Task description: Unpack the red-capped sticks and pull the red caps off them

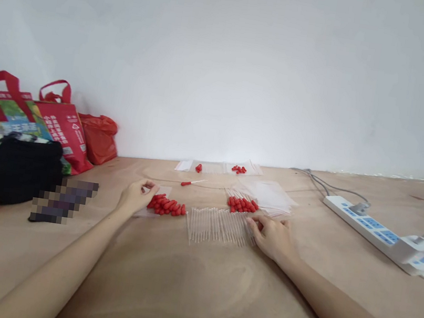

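Note:
My left hand [135, 197] is at the left end of a pile of red teardrop-shaped pieces [167, 205], thumb and forefinger closed together. Whatever lies between those fingertips is too small to make out. To the right of this pile, thin clear sticks [218, 226] lie side by side in a row on the table. My right hand [275, 236] rests at the row's right end, fingers curled and thumb near the forefinger; what they grip is hidden. Just behind the row sits a bunch of red-ended sticks [243, 205]. Farther back lies a single red piece with a thin pale shaft [192, 182].
Clear plastic bags [266, 195] lie behind the bunch, and small red pieces [239, 169] lie near the wall. A white power strip [380, 233] with cables stands right. Red shopping bags [66, 132], a black bag [27, 168] and a blurred-out dark object [64, 203] occupy the left.

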Demonstrator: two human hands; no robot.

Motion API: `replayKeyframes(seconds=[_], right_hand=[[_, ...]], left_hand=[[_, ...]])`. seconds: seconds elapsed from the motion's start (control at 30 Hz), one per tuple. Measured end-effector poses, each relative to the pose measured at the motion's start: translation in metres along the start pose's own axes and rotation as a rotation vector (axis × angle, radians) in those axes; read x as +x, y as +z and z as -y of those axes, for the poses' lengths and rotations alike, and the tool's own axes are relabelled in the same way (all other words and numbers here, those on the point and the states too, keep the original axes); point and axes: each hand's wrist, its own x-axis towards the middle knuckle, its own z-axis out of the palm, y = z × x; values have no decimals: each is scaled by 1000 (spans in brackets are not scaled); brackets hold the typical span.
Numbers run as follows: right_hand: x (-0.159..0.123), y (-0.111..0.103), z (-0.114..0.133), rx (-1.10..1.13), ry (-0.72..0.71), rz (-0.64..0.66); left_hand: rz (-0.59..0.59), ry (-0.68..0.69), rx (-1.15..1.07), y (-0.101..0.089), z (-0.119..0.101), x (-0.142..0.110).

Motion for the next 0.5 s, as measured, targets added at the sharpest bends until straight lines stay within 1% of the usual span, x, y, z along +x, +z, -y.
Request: replayKeyframes(seconds=[0.07, 0.1, 0.17, 0.27, 0.37, 0.43, 0.5], right_hand=[[0, -1, 1, 9, 2, -11], [0, -1, 1, 14, 0, -19], [0, -2, 2, 22, -6, -39], [0, -3, 2, 37, -18, -69], [0, -4, 1, 60, -44, -86], [1, -5, 0, 70, -55, -97], [1, -5, 0, 75, -57, -109]], left_hand=[[-8, -7, 37, -2, -6, 8], [16, 13, 59, -1, -11, 14], [106, 92, 88, 5, -26, 27], [237, 189, 96, 24, -51, 50], [318, 200, 116, 46, -70, 69], [319, 200, 107, 57, -76, 76], [266, 226, 62, 63, -79, 79]])
